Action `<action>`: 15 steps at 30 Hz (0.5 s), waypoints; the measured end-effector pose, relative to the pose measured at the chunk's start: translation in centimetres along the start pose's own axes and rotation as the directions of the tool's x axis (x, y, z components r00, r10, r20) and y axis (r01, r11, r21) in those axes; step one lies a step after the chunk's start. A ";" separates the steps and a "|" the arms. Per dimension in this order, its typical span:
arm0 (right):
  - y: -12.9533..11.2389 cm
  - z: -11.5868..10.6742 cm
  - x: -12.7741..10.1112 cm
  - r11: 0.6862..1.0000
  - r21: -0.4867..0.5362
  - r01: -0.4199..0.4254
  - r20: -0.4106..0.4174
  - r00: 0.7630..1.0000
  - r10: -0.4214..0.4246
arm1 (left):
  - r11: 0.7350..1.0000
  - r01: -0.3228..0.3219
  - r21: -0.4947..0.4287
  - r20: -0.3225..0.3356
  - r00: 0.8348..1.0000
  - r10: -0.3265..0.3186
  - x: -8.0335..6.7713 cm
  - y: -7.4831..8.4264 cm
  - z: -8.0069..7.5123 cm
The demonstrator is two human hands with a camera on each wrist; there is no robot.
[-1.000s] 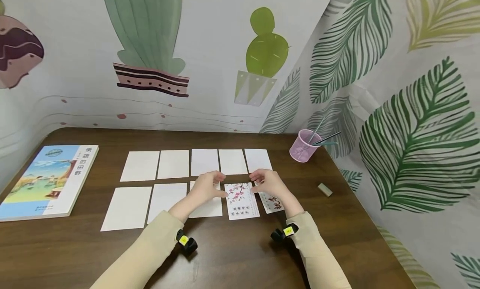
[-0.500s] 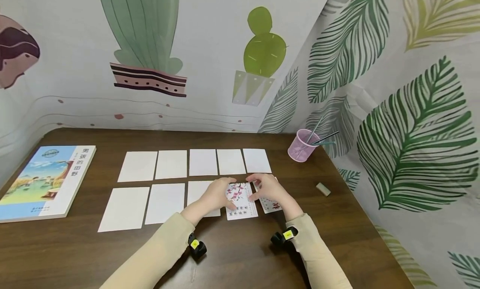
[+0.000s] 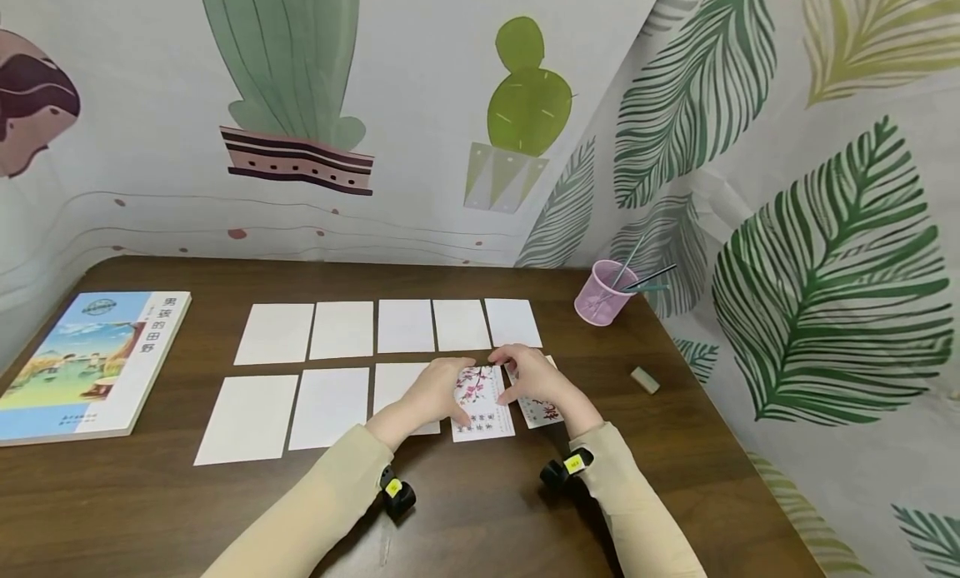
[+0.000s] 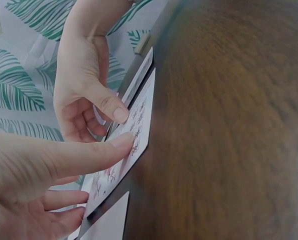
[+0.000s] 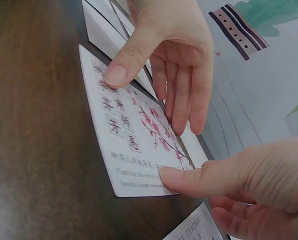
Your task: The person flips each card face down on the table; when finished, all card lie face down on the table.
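Note:
A card printed with pink blossoms and text lies face up on the brown table, in the front row of cards. My left hand rests on its left side, thumb pressed on the print and fingers straight. My right hand touches the card's right edge with its thumb, the other fingers loosely curled beside it. The blossom card looks flat on the wood. A second printed card lies partly under my right hand.
Several blank white cards lie in two rows across the table. A picture book sits at the left edge. A pink pen cup and a small eraser stand at the right, near the leaf-patterned curtain.
My left hand has slid right onto the blossom card. My right hand has shifted slightly left to the card's right edge.

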State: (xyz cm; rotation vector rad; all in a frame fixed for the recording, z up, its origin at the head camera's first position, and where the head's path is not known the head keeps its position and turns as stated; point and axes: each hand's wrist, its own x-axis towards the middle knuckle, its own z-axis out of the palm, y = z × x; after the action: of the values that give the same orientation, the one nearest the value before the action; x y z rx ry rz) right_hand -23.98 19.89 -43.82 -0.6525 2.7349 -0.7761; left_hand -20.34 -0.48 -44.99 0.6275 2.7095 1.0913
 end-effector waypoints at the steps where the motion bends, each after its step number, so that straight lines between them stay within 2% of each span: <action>1: 0.1 0.0 0.0 1.000 0.005 0.009 0.001 1.000 -0.009 | 1.000 0.001 -0.002 -0.001 1.000 -0.001 0.0 0.0 0.0; 4: 0.2 -0.1 0.1 0.998 0.063 0.024 -0.002 1.000 -0.024 | 1.000 0.001 -0.004 -0.006 1.000 -0.001 0.1 -0.1 0.1; 8: 0.3 -0.1 0.0 0.969 0.245 0.000 0.010 1.000 -0.003 | 1.000 0.002 -0.005 -0.018 1.000 -0.002 0.1 -0.2 0.1; 11: 0.5 0.1 -0.2 0.913 0.404 -0.056 0.020 0.998 0.053 | 1.000 0.005 -0.011 -0.028 1.000 -0.005 0.1 -0.2 0.1; 15: 0.7 0.3 -0.5 0.825 0.550 -0.132 0.026 0.990 0.141 | 1.000 0.008 -0.029 -0.036 0.999 -0.009 0.0 -0.3 0.0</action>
State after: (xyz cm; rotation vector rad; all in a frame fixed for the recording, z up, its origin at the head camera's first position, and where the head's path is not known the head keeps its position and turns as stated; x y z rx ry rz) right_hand -23.71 20.58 -44.40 -0.3144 2.3446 -1.4501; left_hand -20.46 -0.62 -45.22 0.5967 2.7190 1.1477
